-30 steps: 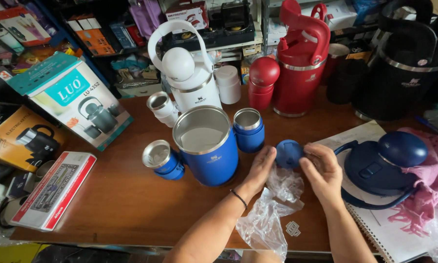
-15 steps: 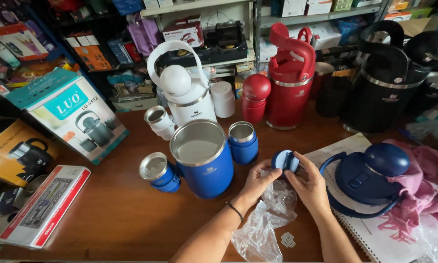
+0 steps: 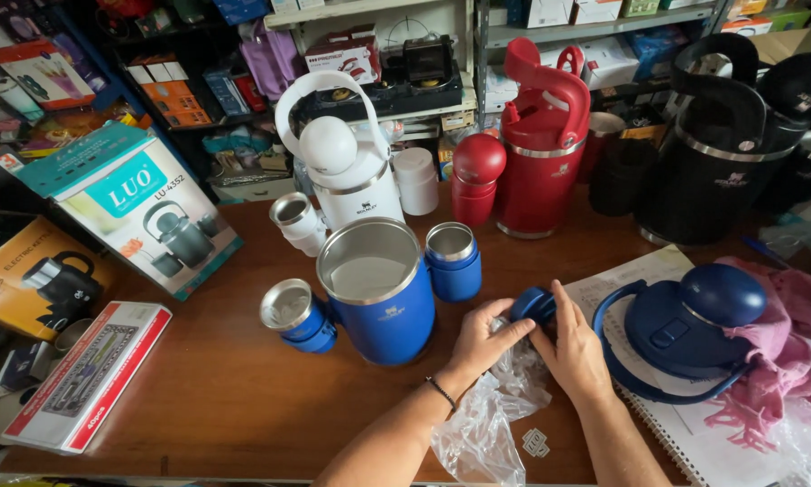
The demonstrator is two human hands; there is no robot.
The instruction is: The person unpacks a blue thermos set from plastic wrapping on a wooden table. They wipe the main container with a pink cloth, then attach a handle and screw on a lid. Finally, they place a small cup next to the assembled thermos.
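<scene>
From the head view: both hands are on a small blue cap [image 3: 533, 305], held just above a crumpled clear plastic bag [image 3: 491, 410] on the table [image 3: 225, 388]. Left hand [image 3: 482, 341] pinches it from the side, right hand [image 3: 575, 347] wraps it from behind. So the unwrapping looks done. The big blue jug [image 3: 376, 293] stands open, its domed blue lid [image 3: 694, 316] lying off to the right, two blue cups [image 3: 453, 260] beside it.

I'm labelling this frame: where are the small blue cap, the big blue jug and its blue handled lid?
small blue cap [image 3: 531, 305], head view, its top edge.
big blue jug [image 3: 389, 316], head view, front wall.
blue handled lid [image 3: 721, 293], head view, domed knob.
</scene>
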